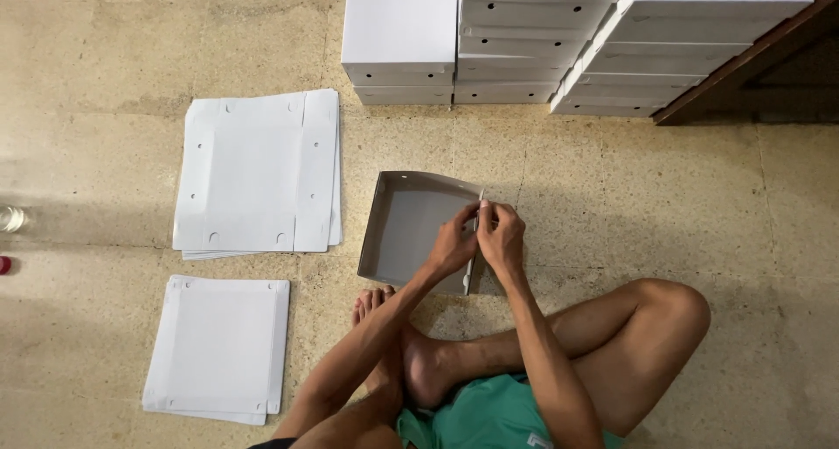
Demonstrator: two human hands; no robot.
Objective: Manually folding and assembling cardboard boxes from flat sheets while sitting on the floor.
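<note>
Sitting cross-legged on the speckled stone floor, I pinch the raised right wall of a half-folded grey cardboard box tray between both hands: my left hand and right hand are closed on its edge, fingertips meeting. The tray lies on the floor just beyond my feet. Left of it rest two stacks of flat white cardboard blanks. Farther off stand piles of finished white boxes.

Three stacks of finished white boxes, two piles of flat white blanks, one half-folded grey box, two hands on it.
</note>
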